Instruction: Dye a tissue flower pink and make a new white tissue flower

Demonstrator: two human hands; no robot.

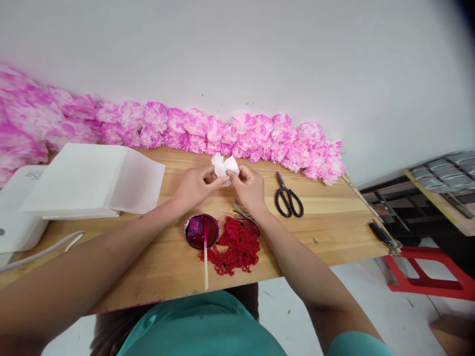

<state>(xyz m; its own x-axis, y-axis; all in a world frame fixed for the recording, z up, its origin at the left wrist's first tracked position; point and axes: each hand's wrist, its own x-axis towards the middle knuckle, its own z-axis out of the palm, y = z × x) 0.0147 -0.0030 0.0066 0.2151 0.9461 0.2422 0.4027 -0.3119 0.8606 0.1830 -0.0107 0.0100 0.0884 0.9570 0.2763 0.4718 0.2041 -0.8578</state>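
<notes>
Between both hands, a piece of white tissue paper (224,166) is gathered in at its middle, its edges fanned upward. My left hand (196,184) pinches its lower left side with thumb and fingers. From the right, my right hand (249,185) pinches the same paper, thumb on the front. Just below the hands stands a small bowl of dark red-purple dye (193,232) with a pale stick (206,267) resting across its rim. Beside the bowl lies a heap of red yarn (241,247), with several multicoloured strands (242,211) partly under my right wrist.
Pink-and-white paper flowers (200,128) line the wall. Black-handled scissors (287,198) lie right of my hands. A stack of white paper sheets (85,183) rests on a white device (18,232) with a cable (44,254). A red stool (430,274) stands beyond the wooden table (326,227).
</notes>
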